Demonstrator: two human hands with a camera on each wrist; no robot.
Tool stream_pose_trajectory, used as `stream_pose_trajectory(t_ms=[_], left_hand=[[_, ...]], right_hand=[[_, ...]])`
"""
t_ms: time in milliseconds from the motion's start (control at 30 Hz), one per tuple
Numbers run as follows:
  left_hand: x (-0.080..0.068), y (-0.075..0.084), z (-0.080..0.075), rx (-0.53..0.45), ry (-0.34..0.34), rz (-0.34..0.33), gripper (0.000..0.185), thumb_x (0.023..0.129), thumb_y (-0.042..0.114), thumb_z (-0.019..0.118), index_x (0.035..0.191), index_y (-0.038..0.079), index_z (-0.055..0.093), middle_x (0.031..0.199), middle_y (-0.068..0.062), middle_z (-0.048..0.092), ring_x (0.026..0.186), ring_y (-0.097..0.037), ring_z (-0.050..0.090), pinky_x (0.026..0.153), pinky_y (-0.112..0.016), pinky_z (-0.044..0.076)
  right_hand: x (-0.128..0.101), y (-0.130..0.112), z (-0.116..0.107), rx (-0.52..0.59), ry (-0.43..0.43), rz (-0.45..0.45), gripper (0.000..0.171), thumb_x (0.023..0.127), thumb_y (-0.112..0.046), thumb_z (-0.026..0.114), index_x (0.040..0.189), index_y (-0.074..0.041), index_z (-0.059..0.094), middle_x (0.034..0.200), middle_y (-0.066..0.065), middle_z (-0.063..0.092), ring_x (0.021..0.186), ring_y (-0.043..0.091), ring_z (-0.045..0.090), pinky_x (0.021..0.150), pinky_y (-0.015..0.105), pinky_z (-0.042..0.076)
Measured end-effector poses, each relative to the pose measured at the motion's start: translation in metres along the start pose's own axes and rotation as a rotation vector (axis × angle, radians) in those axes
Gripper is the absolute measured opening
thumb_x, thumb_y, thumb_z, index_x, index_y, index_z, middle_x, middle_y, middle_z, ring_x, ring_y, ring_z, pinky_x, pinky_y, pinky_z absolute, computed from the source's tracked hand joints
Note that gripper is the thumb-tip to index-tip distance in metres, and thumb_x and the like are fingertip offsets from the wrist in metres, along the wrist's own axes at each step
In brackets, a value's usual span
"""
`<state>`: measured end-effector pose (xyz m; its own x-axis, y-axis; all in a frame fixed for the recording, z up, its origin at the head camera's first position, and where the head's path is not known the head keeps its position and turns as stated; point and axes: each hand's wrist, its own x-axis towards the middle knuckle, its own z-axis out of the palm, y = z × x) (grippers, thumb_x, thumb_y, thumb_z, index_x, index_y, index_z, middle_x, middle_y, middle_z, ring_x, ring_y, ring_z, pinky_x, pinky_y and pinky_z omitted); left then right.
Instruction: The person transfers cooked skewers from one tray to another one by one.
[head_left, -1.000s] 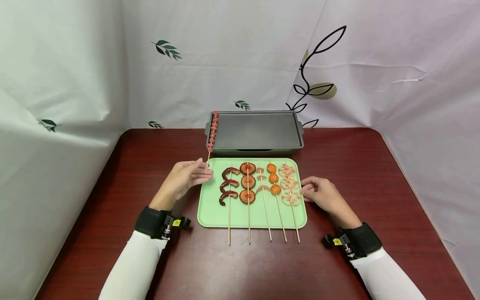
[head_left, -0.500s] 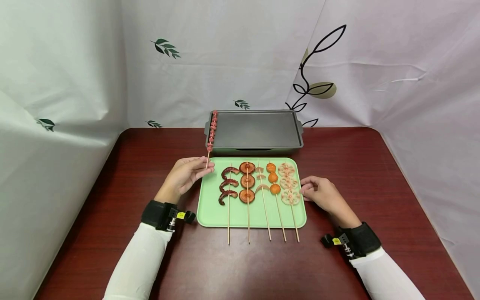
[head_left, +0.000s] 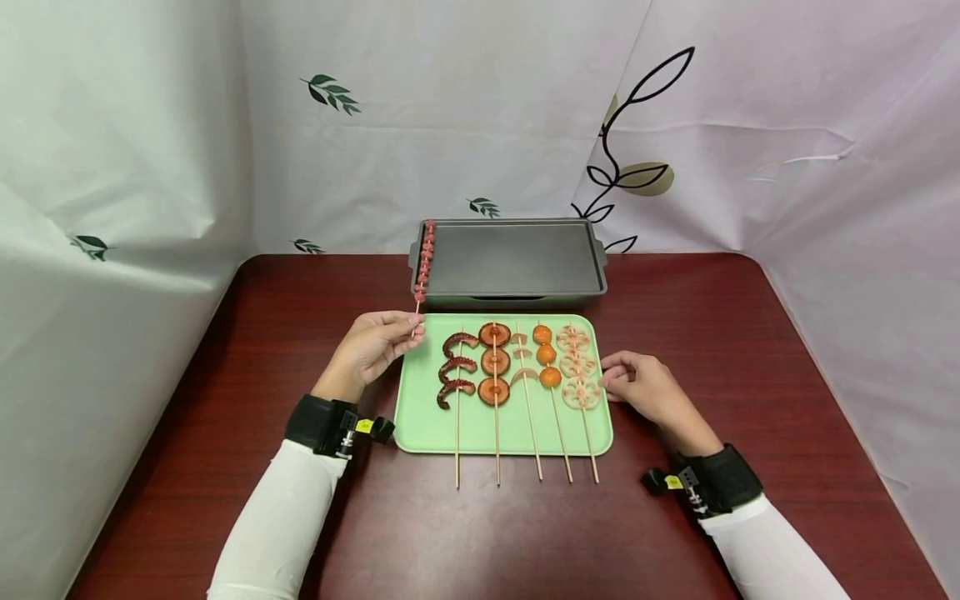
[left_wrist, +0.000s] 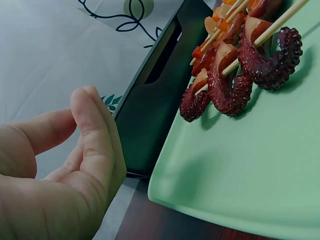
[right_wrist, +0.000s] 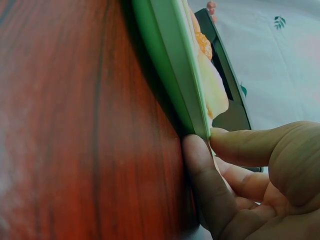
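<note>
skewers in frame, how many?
6. Five lie side by side on the green tray: octopus skewer, mushroom skewer, pale-slice skewer, orange-ball skewer, lotus-root skewer. The sixth, the sausage skewer, lies on the dark griddle pan's left edge. None look hidden.

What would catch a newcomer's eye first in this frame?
The green tray at the table's middle, with five skewers side by side: octopus, mushroom, orange balls, lotus root. Behind it the dark grill pan carries one sausage skewer along its left edge; the left hand pinches its stick, and the right hand touches the tray's right rim.
</note>
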<state>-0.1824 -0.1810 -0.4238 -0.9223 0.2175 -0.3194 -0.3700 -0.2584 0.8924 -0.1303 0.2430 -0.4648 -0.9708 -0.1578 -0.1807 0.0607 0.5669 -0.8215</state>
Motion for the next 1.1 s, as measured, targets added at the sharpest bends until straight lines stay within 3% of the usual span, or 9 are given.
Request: stream_pose_trajectory(t_ms=[100, 367, 567, 733, 933, 1100], left_hand=[[0.0, 0.002, 0.001, 0.018, -0.003, -0.007, 0.018, 0.104, 0.001, 0.058, 0.118, -0.009, 0.065, 0.084, -0.003, 0.075, 0.075, -0.01, 0.072, 0.07, -0.017, 0.062], [-0.002, 0.004, 0.002, 0.058, -0.003, 0.015, 0.012, 0.103, -0.001, 0.058, 0.105, -0.004, 0.07, 0.077, -0.004, 0.073, 0.066, -0.01, 0.071, 0.063, -0.018, 0.061], [-0.005, 0.002, 0.003, 0.158, 0.008, 0.017, 0.011, 0.103, -0.003, 0.058, 0.103, -0.006, 0.069, 0.076, -0.002, 0.074, 0.064, -0.009, 0.07, 0.06, -0.018, 0.06], [-0.013, 0.001, 0.006, 0.217, 0.001, 0.036, 0.011, 0.102, -0.003, 0.059, 0.107, -0.01, 0.066, 0.076, -0.002, 0.073, 0.064, -0.009, 0.069, 0.06, -0.019, 0.059], [-0.026, -0.001, 0.011, 0.263, -0.007, 0.069, 0.009, 0.101, -0.004, 0.059, 0.101, -0.007, 0.068, 0.076, -0.002, 0.073, 0.063, -0.009, 0.069, 0.059, -0.019, 0.059], [-0.034, -0.005, 0.017, 0.312, -0.028, 0.09, 0.014, 0.1, -0.005, 0.059, 0.106, -0.018, 0.064, 0.074, -0.001, 0.073, 0.063, -0.01, 0.069, 0.059, -0.021, 0.06]], right_hand=[[0.0, 0.0, -0.001, -0.001, -0.002, 0.003, 0.027, 0.097, 0.002, 0.066, 0.123, 0.008, 0.064, 0.095, 0.016, 0.071, 0.083, 0.009, 0.071, 0.072, 0.023, 0.064], [0.0, 0.0, -0.002, -0.012, 0.0, -0.011, 0.026, 0.097, 0.002, 0.066, 0.122, 0.007, 0.065, 0.095, 0.015, 0.071, 0.084, 0.012, 0.071, 0.071, 0.023, 0.063], [0.0, 0.001, -0.001, 0.002, -0.005, -0.019, 0.027, 0.095, 0.005, 0.067, 0.122, 0.009, 0.065, 0.095, 0.015, 0.071, 0.082, 0.01, 0.071, 0.071, 0.023, 0.063], [0.0, 0.0, 0.0, 0.008, -0.006, -0.01, 0.027, 0.096, 0.004, 0.066, 0.122, 0.009, 0.064, 0.095, 0.016, 0.071, 0.082, 0.009, 0.071, 0.071, 0.023, 0.064], [0.0, -0.001, 0.0, 0.01, -0.009, 0.007, 0.027, 0.097, 0.001, 0.066, 0.123, 0.008, 0.064, 0.096, 0.016, 0.071, 0.082, 0.009, 0.071, 0.072, 0.024, 0.064], [0.0, 0.0, 0.0, 0.009, -0.005, 0.015, 0.027, 0.097, 0.001, 0.067, 0.123, 0.008, 0.064, 0.096, 0.016, 0.071, 0.081, 0.008, 0.071, 0.072, 0.024, 0.064]])
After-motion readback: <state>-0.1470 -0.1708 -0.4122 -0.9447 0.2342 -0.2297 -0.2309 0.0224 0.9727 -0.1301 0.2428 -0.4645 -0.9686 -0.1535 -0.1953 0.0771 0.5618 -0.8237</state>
